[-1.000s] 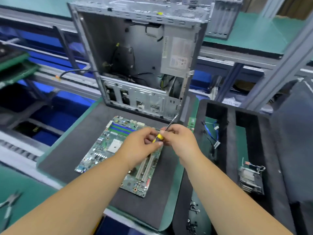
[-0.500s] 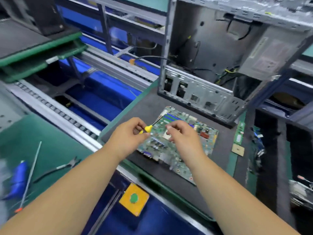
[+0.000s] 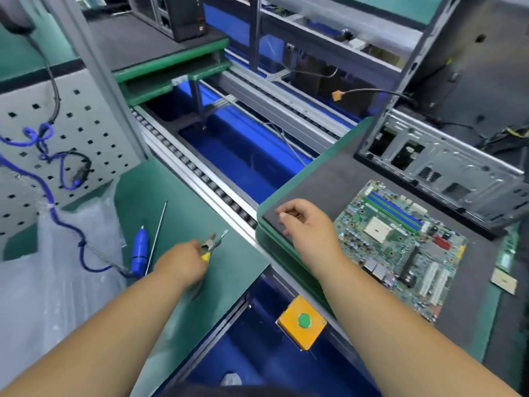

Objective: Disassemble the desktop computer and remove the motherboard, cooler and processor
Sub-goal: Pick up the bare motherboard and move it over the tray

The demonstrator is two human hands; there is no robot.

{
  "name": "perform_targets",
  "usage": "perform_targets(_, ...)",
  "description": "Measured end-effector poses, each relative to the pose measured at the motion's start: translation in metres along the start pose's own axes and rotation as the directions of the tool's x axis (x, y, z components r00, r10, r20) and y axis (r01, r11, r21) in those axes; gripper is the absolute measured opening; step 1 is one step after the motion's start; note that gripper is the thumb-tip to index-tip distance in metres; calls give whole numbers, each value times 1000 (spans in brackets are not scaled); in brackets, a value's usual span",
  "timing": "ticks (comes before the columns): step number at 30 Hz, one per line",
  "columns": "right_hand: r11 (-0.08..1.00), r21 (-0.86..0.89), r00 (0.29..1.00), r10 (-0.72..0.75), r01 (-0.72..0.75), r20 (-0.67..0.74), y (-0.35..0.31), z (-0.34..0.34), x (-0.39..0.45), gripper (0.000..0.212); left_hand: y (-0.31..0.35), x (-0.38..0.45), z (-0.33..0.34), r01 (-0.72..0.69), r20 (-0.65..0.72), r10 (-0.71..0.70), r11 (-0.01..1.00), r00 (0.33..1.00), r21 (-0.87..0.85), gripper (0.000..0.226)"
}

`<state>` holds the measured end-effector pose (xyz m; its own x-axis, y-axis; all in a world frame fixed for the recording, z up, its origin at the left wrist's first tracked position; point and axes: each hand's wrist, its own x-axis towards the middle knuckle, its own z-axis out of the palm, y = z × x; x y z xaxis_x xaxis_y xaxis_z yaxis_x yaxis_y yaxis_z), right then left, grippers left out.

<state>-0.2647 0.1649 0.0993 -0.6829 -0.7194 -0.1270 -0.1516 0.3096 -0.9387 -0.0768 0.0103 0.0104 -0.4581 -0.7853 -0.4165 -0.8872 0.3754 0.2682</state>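
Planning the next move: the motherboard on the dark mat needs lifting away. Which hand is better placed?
Right. The right hand hangs empty beside the motherboard. The left hand is across the conveyor, busy with the small screwdriver by the pliers.

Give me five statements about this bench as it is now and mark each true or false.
1. The motherboard lies flat on the dark mat, outside the computer case. True.
2. The left hand is at the pliers on the green mat. True.
3. The right hand grips the motherboard. False: it hovers beside the board, apart from it.
4. The blue tool lies on the motherboard. False: it lies on the green mat.
5. The button on the yellow box is red. False: green.
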Motion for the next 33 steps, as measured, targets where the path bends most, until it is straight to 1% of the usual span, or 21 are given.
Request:
perform_targets(3, 1000, 14, 1000, 21, -21, 7, 0, 11, 2, 18, -28, 6, 11, 61, 35, -69, 979, 997, 193, 26)
perform_targets(5, 999, 14, 1000, 30, -30, 1, 0, 16, 3, 17, -38, 7, 17, 88, 53, -104, 965, 993, 245, 30)
perform_targets(8, 1000, -3, 1000, 22, -22, 13, -1, 23, 4, 17, -44, 8, 22, 90, 68, -112, 957, 991, 276, 30)
perform_targets(12, 1000, 2, 999, 27, -27, 29, 0, 26, 5, 18, -43, 8, 22, 94, 50, -113, 953, 992, 287, 34)
perform_targets(16, 1000, 4, 1000, 22, -22, 11, 2, 21, 5, 22, -32, 7, 13, 95, -41, -88, 961, 995, 258, 36)
perform_targets(21, 998, 7, 997, 56, -56, -53, 7, -1, 6, 19, 7, 7, -7, -40, -140, 50, 997, 989, 73, 12)
perform_targets(25, 996, 40, 991, 80, -76, -109, 15, -28, 3, 20, 59, 2, -20, -204, -189, 195, 978, 962, -31, 4)
perform_targets(27, 995, 51, 983, 92, -85, -157, 20, -43, 2, 20, 87, -2, -23, -297, -208, 276, 952, 938, -76, 1)
perform_targets(29, 995, 42, 972, 93, -86, -216, 27, -60, 0, 20, 114, -5, -24, -393, -233, 359, 912, 904, -118, 4)
perform_targets(31, 996, -4, 955, 85, -90, -284, 34, -79, -2, 20, 142, -8, -22, -486, -234, 444, 858, 865, -166, 9)
perform_targets(33, 992, -90, 933, 55, -93, -356, 42, -101, -5, 22, 170, -9, -17, -564, -196, 530, 787, 825, -248, 10)
